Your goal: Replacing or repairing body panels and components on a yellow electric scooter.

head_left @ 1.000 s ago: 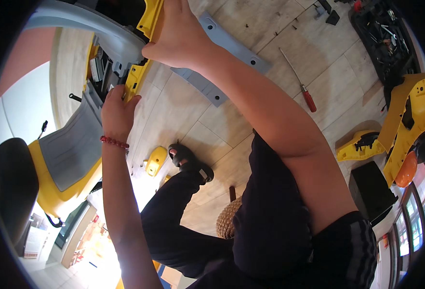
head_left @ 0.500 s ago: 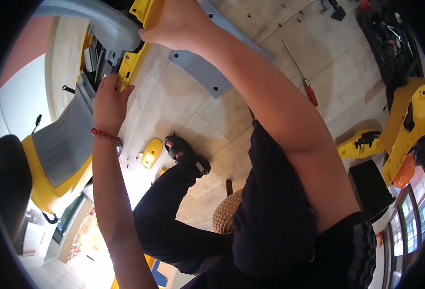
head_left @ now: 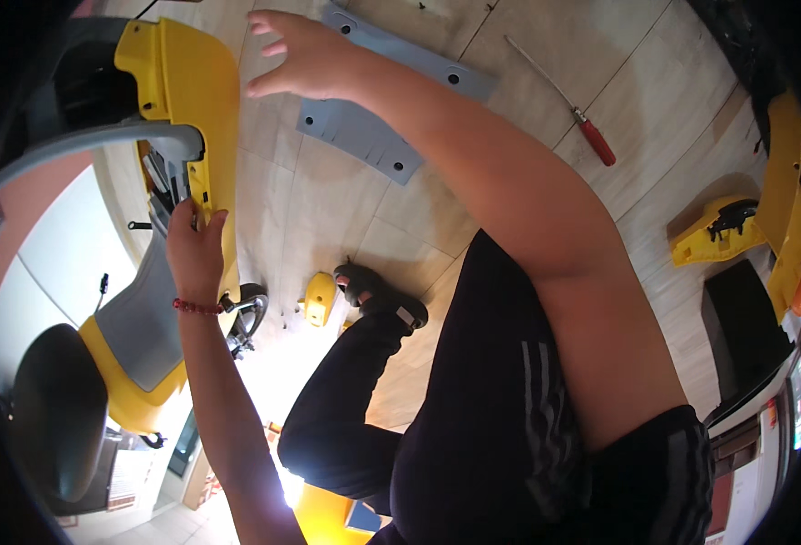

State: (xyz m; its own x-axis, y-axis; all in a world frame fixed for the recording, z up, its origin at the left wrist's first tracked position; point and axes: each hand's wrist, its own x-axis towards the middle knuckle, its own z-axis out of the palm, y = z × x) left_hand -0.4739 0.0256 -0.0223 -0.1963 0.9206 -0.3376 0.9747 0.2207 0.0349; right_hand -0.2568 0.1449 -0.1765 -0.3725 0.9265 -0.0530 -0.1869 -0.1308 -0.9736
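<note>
My left hand (head_left: 197,252), with a red bead bracelet, grips the lower inner edge of a tall yellow panel (head_left: 173,68) on the scooter body at the left; its fingertips are partly hidden. A curved grey piece (head_left: 92,136) crosses the panel, and a grey padded section (head_left: 137,304) lies below my hand. My right hand (head_left: 296,59) is raised to the right of the panel, fingers spread, apart from it and holding nothing visible. Behind it a flat grey plastic plate (head_left: 360,136) with holes lies on the floor.
A red-handled screwdriver (head_left: 591,136) lies right of the plate. Yellow body parts (head_left: 718,241) and a black box (head_left: 741,336) are at the right. A small yellow part (head_left: 317,300) lies by my foot. A black seat (head_left: 60,413) is at the lower left.
My right hand has let go of the yellow panel and moved right, fingers now spread. The panel's face now shows more fully. My left hand still grips it, slightly lower in view.
</note>
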